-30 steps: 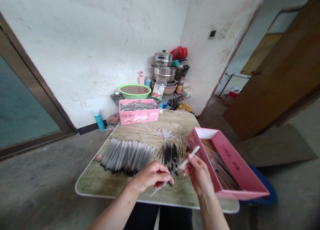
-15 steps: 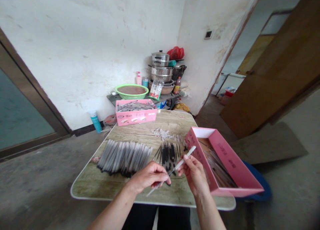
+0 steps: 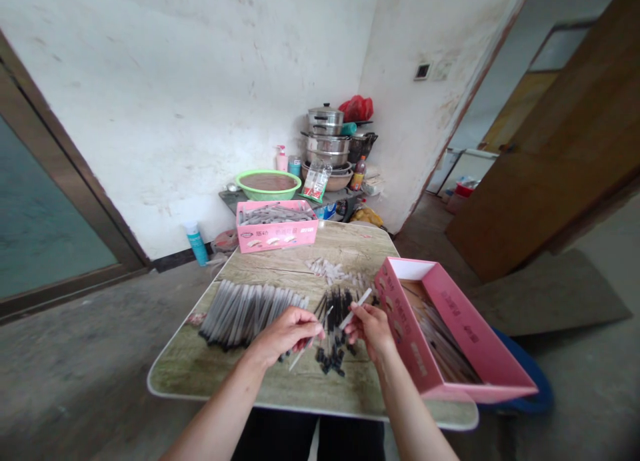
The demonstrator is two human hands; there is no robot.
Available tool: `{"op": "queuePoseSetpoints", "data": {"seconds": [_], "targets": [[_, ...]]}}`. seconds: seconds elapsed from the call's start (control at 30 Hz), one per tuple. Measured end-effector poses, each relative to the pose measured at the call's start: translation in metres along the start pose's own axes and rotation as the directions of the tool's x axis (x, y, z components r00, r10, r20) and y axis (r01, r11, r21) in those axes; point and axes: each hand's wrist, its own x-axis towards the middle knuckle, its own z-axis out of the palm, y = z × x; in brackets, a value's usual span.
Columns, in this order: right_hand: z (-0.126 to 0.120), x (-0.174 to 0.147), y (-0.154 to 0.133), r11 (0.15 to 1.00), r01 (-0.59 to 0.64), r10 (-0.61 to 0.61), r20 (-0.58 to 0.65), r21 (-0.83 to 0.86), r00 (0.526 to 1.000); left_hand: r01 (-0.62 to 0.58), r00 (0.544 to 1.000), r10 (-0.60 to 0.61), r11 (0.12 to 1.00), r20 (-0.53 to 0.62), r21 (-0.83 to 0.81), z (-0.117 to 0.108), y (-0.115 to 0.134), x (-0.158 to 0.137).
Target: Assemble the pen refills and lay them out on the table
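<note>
My left hand (image 3: 293, 331) is closed on a thin pen refill (image 3: 297, 361), which slants across the fingers with its tip up to the right. Pinched in my right hand (image 3: 371, 327) is a whitish, translucent pen barrel (image 3: 361, 302), tilted up to the right. A small gap separates the two parts. Left of my hands lies a row of pen barrels (image 3: 245, 311) with dark ends. Between and behind the hands are thin black pen parts (image 3: 336, 304). Small black pieces (image 3: 330, 363) lie nearer me, and small clear pieces (image 3: 327, 270) lie farther back.
An open pink box (image 3: 417, 361) with long thin parts inside stands at the table's right edge. Another pink box (image 3: 279, 238), filled with pens, stands at the back left. Behind are a green basin (image 3: 269, 195) and stacked pots (image 3: 326, 144).
The refill has come out of the barrel; half a second ago the two were in line and joined. My hands have moved slightly apart, and the view has shifted a little.
</note>
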Motion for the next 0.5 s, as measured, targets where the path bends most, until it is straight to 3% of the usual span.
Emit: {"op": "queuePoseSetpoints", "data": {"seconds": [0.17,0.3,0.4,0.5], "targets": [[0.030,0.052,-0.002,0.990,-0.131,0.127,-0.072,-0.052,0.989,-0.029,0.999,0.026,0.997,-0.042,-0.073,0.004,-0.009,0.008],[0.047,0.083,-0.014,0.988,-0.148,0.142,-0.110,-0.051,0.984,-0.007,0.999,0.003,0.996,-0.040,-0.089,0.004,-0.013,0.009],[0.054,0.087,-0.022,0.994,-0.098,0.092,-0.118,-0.047,0.989,-0.003,0.999,-0.001,0.996,-0.045,-0.085,0.004,-0.013,0.011],[0.055,0.064,-0.027,0.998,0.010,-0.018,-0.119,-0.064,0.993,-0.008,0.999,0.004,0.997,-0.047,-0.078,0.004,-0.014,0.013]]}}
